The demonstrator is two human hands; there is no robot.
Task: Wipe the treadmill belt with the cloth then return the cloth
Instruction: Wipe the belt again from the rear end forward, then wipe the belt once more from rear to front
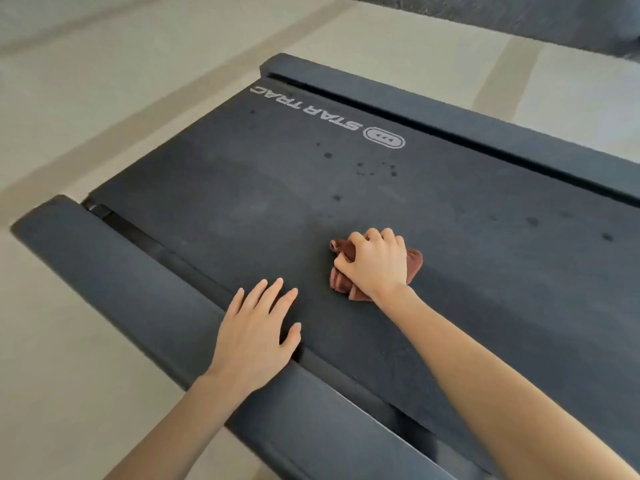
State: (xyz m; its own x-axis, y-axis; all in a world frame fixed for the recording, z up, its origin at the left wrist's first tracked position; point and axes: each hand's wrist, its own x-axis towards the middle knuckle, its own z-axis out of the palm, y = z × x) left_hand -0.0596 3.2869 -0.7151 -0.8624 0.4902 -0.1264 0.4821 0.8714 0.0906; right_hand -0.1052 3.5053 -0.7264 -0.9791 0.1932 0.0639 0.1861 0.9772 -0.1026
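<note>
Brown cloth (414,262) bunched mid-belt on treadmill belt (263,202), 5 o'clock from logo (327,116). Right grip (375,263) curled over it, pinching the fabric, pressing down. Left grip (254,337) spread flat at cloth's 8 o'clock, straddling belt edge and near rail (121,271). Dark spots (377,169) at 12. Open belt at 10 and 3; far rail (450,123) bounds 1.
</note>
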